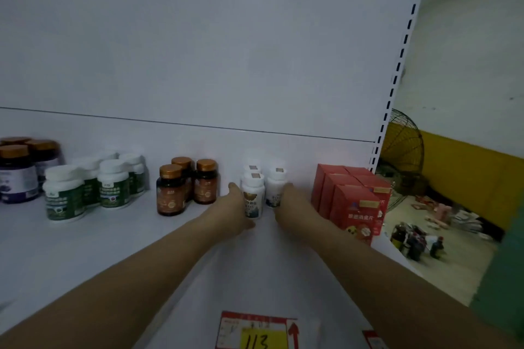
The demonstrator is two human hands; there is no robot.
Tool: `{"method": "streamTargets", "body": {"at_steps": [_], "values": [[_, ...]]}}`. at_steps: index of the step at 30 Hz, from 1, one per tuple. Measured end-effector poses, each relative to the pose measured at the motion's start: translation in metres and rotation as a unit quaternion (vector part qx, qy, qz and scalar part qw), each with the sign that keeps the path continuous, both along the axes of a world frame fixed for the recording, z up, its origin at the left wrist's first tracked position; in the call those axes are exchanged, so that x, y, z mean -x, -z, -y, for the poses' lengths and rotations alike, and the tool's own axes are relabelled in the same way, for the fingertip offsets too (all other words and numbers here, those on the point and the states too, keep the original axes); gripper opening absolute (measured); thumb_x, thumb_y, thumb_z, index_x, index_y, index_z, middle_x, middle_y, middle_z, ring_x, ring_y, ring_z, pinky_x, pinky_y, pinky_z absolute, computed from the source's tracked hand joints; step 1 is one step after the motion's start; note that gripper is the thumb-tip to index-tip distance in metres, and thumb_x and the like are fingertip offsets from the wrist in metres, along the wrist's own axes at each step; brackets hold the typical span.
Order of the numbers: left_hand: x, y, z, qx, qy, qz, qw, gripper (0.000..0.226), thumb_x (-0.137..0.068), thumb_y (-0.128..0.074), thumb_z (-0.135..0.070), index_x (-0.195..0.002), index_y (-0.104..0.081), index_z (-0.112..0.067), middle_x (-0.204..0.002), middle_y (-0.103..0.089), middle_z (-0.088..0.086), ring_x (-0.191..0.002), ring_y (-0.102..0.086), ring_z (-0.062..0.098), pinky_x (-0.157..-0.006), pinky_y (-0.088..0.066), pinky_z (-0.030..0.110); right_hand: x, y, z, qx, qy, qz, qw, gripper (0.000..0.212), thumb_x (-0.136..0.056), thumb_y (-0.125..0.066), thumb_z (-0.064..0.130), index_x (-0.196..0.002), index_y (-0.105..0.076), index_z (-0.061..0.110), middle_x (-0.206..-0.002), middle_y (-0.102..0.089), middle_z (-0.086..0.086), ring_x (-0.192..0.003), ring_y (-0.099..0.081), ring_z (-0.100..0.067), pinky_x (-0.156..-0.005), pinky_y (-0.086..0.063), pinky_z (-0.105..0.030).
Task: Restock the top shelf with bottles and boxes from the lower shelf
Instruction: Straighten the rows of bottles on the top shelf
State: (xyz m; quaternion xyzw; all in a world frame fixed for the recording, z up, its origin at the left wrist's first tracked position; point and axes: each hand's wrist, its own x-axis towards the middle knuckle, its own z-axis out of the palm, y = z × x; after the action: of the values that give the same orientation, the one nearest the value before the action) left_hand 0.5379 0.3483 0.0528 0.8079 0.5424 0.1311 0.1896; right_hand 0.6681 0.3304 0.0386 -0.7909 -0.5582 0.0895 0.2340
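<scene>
Both my arms reach onto the white top shelf (85, 241). My left hand (231, 210) wraps a white bottle with a brown and blue label (253, 195), the front one of a small group. My right hand (286, 205) wraps a second white bottle (274, 188) just to its right. Both bottles stand upright on the shelf. A third white bottle (251, 168) stands behind them against the back panel.
To the right stand several red boxes (354, 204). To the left are three brown bottles with copper caps (185, 184), several green-labelled white bottles (93, 187) and dark purple-labelled jars (19, 173). A price tag reading 113 (256, 331) hangs on the shelf edge.
</scene>
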Motion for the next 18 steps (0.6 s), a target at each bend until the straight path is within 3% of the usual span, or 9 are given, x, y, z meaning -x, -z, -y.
{"method": "streamTargets", "body": {"at_steps": [3, 8, 13, 18], "values": [[-0.003, 0.006, -0.020, 0.009, 0.020, 0.011, 1.000, 0.097, -0.089, -0.061, -0.028, -0.148, 0.012, -0.001, -0.149, -0.033, 0.022, -0.131, -0.044, 0.031, -0.104, -0.038, 0.034, -0.013, 0.014, -0.027, -0.018, 0.025, -0.005, 1.000, 0.033, -0.086, -0.049, 0.015, -0.117, -0.054, 0.010, -0.114, -0.064, -0.012, -0.103, -0.062, -0.030, -0.088, -0.052, -0.037], [0.000, 0.015, -0.040, -0.002, 0.047, 0.021, 0.999, 0.101, -0.086, -0.064, -0.033, -0.149, 0.008, -0.002, -0.146, -0.038, 0.019, -0.129, -0.046, 0.030, -0.104, -0.041, 0.035, -0.002, 0.007, -0.018, -0.033, 0.038, 0.001, 0.999, 0.033, -0.093, -0.041, 0.020, -0.122, -0.053, 0.011, -0.123, -0.060, -0.013, -0.112, -0.057, -0.032, -0.093, -0.046, -0.036], [-0.003, 0.018, -0.042, -0.042, 0.053, 0.016, 0.998, 0.076, -0.084, -0.065, -0.037, -0.138, -0.026, 0.001, -0.134, -0.052, 0.014, -0.121, -0.053, 0.029, -0.095, -0.045, 0.032, -0.008, 0.009, -0.024, -0.040, 0.062, 0.028, 0.997, 0.024, -0.094, -0.042, 0.015, -0.110, -0.060, 0.008, -0.117, -0.063, -0.014, -0.108, -0.060, -0.031, -0.081, -0.046, -0.031], [-0.002, 0.020, -0.044, -0.064, 0.045, -0.002, 0.997, 0.070, -0.082, -0.066, -0.042, -0.132, -0.035, -0.003, -0.129, -0.055, 0.013, -0.116, -0.056, 0.027, -0.089, -0.046, 0.029, -0.006, 0.009, -0.025, -0.039, 0.067, 0.040, 0.996, 0.022, -0.092, -0.051, 0.022, -0.103, -0.066, 0.010, -0.111, -0.068, -0.012, -0.103, -0.063, -0.030, -0.070, -0.039, -0.026]]}}
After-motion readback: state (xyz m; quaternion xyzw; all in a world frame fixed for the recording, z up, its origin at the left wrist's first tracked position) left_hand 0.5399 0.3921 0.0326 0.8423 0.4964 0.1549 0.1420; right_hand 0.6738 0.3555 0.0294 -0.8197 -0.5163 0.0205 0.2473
